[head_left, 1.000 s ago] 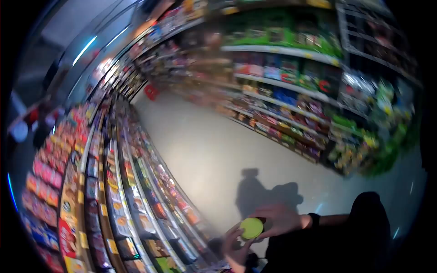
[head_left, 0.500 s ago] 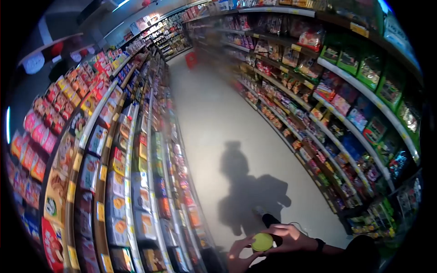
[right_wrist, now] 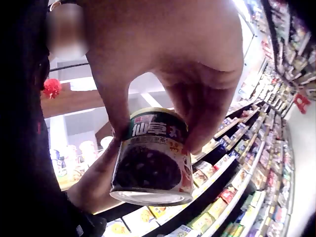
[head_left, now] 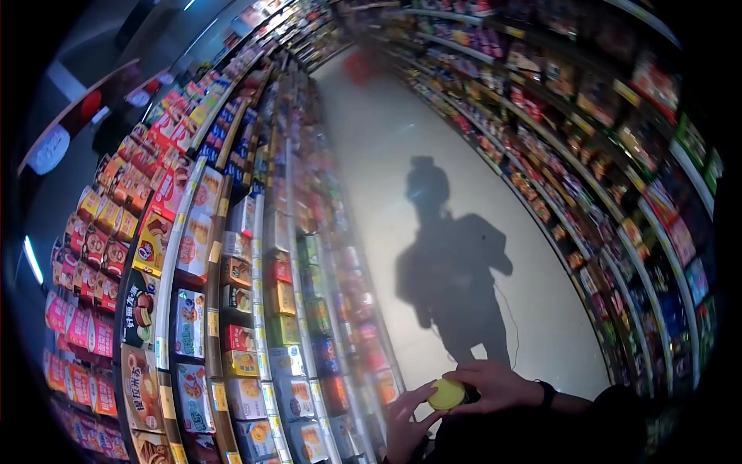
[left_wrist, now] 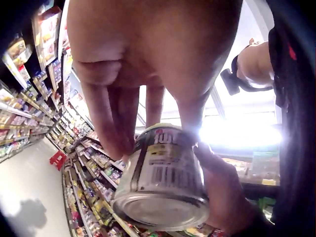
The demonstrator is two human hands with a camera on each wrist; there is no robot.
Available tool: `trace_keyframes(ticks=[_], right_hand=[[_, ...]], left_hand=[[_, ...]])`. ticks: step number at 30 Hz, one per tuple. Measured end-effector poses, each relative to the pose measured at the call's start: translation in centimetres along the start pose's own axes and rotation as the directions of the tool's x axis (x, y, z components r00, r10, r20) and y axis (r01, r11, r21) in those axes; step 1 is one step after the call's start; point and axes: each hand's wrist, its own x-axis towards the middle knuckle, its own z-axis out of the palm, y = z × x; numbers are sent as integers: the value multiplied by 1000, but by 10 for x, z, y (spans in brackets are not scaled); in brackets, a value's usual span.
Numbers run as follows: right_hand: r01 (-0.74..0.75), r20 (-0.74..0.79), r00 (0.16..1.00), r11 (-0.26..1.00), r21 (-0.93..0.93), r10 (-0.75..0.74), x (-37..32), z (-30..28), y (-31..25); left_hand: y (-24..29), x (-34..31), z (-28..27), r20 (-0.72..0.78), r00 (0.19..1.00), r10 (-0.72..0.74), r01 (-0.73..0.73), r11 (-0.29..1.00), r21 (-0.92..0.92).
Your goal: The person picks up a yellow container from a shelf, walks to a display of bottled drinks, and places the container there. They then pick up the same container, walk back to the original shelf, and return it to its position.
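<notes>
A food can (head_left: 446, 394) with a yellow-green plastic lid is held between both hands, low in the head view. My left hand (head_left: 408, 424) grips it from the left, thumb and fingers around its upper part. From the other side my right hand (head_left: 498, 387) pinches it between thumb and fingers. The right wrist view shows the can's front label (right_wrist: 150, 163), with a green band, large characters and a picture of dark contents. Its barcode side and bare metal base (left_wrist: 160, 210) face the left wrist camera.
Left of me runs a long shelf (head_left: 166, 286) of boxed biscuits and snacks. Another shelf (head_left: 572, 124) with packaged goods lines the right side. Between them lies a pale aisle floor (head_left: 371, 155) bearing a person's shadow (head_left: 456, 255). A blurred red object (head_left: 359, 68) stands far down the aisle.
The head view has swung to the right shelf's lesser side, bringing the left shelf and aisle further into view. Both hands keep hold of the can, low in the picture.
</notes>
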Motion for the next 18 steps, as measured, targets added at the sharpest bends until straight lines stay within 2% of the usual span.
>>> trace_keyframes(ticks=[3, 4, 6, 8, 11, 13, 14, 15, 18], right_hand=[[-19, 133, 991, 1000, -7, 20, 75, -21, 28], [-33, 153, 988, 999, -5, 34, 99, -25, 41], [-75, 160, 984, 997, -37, 80, 152, -42, 60], [-139, 82, 987, 990, -1, 138, 201, -56, 84], [-291, 32, 957, 954, 71, 289, 275, -80, 117], [-242, -64, 968, 970, 18, 242, 330, -113, 119], [-284, -80, 954, 956, 71, 289, 359, -132, 114], [-230, -124, 967, 972, -53, 222, 381, -149, 120], [-311, -272, 913, 950, 20, 305, 442, -199, 113]], left_hand=[[-10, 65, -28, -16, 991, -130, 127, 984, -126], [-30, 87, -36, 45, 992, -122, 125, 989, -76], [-63, 148, -43, -8, 996, -85, 84, 989, -122], [-87, 203, -53, -1, 995, -95, 93, 981, -171], [-115, 304, -75, -11, 1000, 4, -6, 979, -204], [-129, 370, -93, 7, 995, 99, -97, 982, -160], [-132, 406, -100, 26, 995, 99, -91, 970, -227], [-126, 440, -105, 52, 994, 93, -73, 952, -297], [-104, 544, -131, 197, 953, 228, -200, 967, -155]])
